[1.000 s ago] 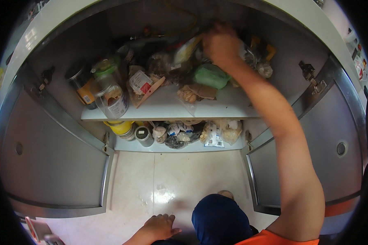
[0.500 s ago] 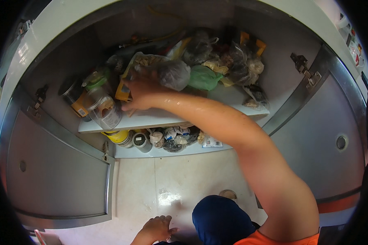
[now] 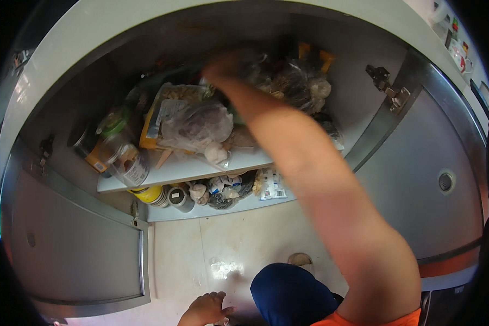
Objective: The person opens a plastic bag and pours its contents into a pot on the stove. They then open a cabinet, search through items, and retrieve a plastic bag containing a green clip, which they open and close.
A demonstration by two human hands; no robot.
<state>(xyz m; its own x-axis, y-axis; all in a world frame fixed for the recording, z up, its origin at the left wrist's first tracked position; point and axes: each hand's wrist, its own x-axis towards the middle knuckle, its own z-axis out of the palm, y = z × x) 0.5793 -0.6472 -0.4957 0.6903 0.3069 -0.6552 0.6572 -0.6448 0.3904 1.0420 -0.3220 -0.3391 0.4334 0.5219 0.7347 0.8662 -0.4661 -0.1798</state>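
Right hand (image 3: 225, 68) and clear bag (image 3: 198, 125) are both in new places: half a second ago the hand was just right of the clear jar (image 3: 129, 165); now it is farther back and farther right of the jar, and the bag lies on the yellow packet (image 3: 149, 127), nearer the jar. That packet sits just to the jar's right on the upper shelf (image 3: 171, 173), its long axis running from front to back and slanting slightly right. The bag's bulk lies crosswise, and its loose plastic points frontward, away from the jar. A pale lump (image 3: 216, 153) sits at that end; whether it belongs to the bag is unclear. The right fingers are lost in shadow and blur, so I cannot tell whether they grasp anything. The forearm hides part of the shelf's contents right of the jar. Well in front of the jar, the left hand (image 3: 205, 308) is loosely bent with thumb apart, nothing visible in it; its wrist is cut off by the lower edge.
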